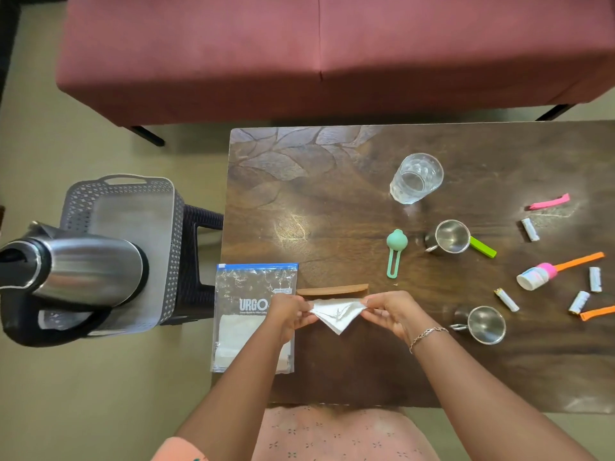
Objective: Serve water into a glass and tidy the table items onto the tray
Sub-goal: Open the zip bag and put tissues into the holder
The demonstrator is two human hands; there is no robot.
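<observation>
Pinching a napkin with left hand and right hand at near table edge, probably folding. Glass standing far right, tray left. Risking tearing by overpulling.

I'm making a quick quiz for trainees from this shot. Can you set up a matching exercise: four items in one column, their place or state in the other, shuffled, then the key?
Items:
1. white napkin
2. clear glass
3. steel kettle
4. zip bag

Places or states:
A. in the grey basket tray, left of the table
B. overhanging the table's left edge
C. held between left hand and right hand
D. upright on the far part of the table

Pairs: 1-C, 2-D, 3-A, 4-B
</observation>
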